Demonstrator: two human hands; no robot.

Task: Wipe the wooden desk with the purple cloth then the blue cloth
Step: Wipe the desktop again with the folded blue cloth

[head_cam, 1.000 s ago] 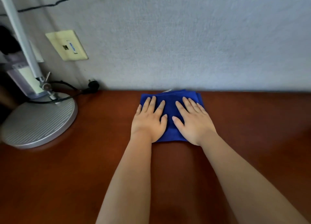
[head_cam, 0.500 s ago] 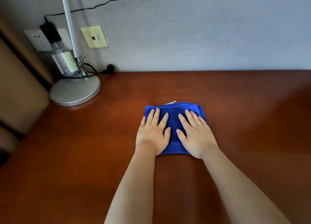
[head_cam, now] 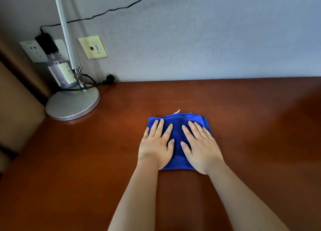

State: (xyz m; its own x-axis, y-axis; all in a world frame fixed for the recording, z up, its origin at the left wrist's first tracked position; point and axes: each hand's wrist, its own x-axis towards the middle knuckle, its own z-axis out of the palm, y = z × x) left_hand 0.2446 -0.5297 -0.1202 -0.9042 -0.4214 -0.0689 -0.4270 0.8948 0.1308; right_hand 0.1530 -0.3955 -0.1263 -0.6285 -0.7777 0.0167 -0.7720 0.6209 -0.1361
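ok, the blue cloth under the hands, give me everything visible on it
The folded blue cloth looks like soft microfibre, deep royal blue, in several layers whose edges show stacked at the far right corner. A small white tag pokes out at its far edge. It lies flat on the reddish-brown wooden desk, well clear of the wall. The left hand and right hand press on it side by side, palms down, fingers straight and spread, covering its near corners.

I press my left hand and right hand flat, side by side, on the folded blue cloth on the wooden desk.
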